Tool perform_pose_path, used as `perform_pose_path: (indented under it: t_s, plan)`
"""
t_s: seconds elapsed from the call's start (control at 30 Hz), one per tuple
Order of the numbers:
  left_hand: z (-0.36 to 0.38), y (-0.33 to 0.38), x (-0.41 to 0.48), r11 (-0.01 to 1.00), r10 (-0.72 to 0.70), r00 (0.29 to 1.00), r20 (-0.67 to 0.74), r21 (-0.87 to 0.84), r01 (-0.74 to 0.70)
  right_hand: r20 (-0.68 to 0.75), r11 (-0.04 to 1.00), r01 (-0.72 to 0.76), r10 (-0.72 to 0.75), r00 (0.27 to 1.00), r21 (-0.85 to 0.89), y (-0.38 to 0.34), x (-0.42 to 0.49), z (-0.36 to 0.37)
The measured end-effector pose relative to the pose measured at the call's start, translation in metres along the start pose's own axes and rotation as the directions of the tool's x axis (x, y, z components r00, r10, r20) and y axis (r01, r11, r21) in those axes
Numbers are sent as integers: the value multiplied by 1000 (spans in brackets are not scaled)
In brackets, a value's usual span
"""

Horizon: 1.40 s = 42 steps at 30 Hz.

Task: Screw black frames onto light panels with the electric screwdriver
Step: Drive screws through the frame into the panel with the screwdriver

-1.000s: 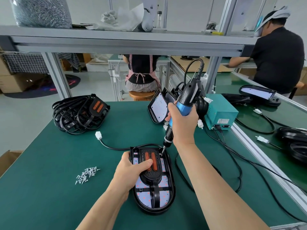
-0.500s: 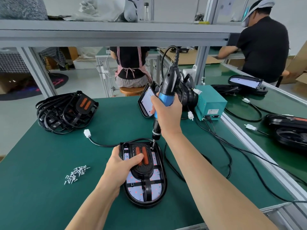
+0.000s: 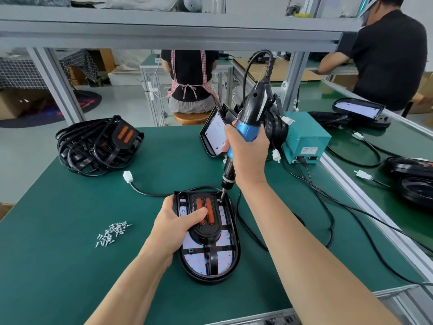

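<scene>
A light panel (image 3: pixel 212 262) in a black oval housing lies on the green bench in front of me, with a black frame (image 3: pixel 208 233) bearing two orange bars on top. My left hand (image 3: pixel 174 222) grips the frame's left side, thumb across its raised centre. My right hand (image 3: pixel 248 152) holds the blue-and-black electric screwdriver (image 3: pixel 247 126) upright. Its bit touches the frame's far right corner. A pile of small silver screws (image 3: pixel 112 233) lies to the left.
A heap of black frames (image 3: pixel 98 145) sits at the far left. More light panels (image 3: pixel 214 132) lean at the back by a teal power box (image 3: pixel 304 137). Black cables (image 3: pixel 323 207) trail across the right side. Two people work at other benches.
The view has shifted a little. Both hands keep their hold, and the screwdriver bit stays at the frame's far right corner.
</scene>
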<state>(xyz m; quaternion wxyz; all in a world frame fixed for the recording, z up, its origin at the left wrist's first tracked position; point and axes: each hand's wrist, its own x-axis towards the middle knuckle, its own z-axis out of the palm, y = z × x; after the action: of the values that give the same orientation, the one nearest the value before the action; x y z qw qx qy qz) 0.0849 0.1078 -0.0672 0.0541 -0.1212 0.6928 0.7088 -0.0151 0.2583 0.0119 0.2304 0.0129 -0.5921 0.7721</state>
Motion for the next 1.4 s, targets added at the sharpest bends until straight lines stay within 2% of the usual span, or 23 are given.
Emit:
perform_pose_path:
  t_s: [0.77, 0.97, 1.2, 1.4]
  plan:
    - [-2, -3, 2, 999, 2, 1000, 16, -33, -2, 26, 999, 49, -49, 998, -10, 4, 0, 2]
    - [-2, -4, 4, 1000, 10, 1000, -1, -17, -10, 137, 995, 79, -70, 988, -58, 3, -1, 7]
    - [-1, -6, 5, 1000, 16, 999, -33, -13, -16, 323, 997, 70, -56, 945, -35, 4, -6, 10]
    - [-1, -6, 4, 1000, -6, 999, -46, 1, 6, 358, 998, 48, -29, 933, -46, -3, -10, 11]
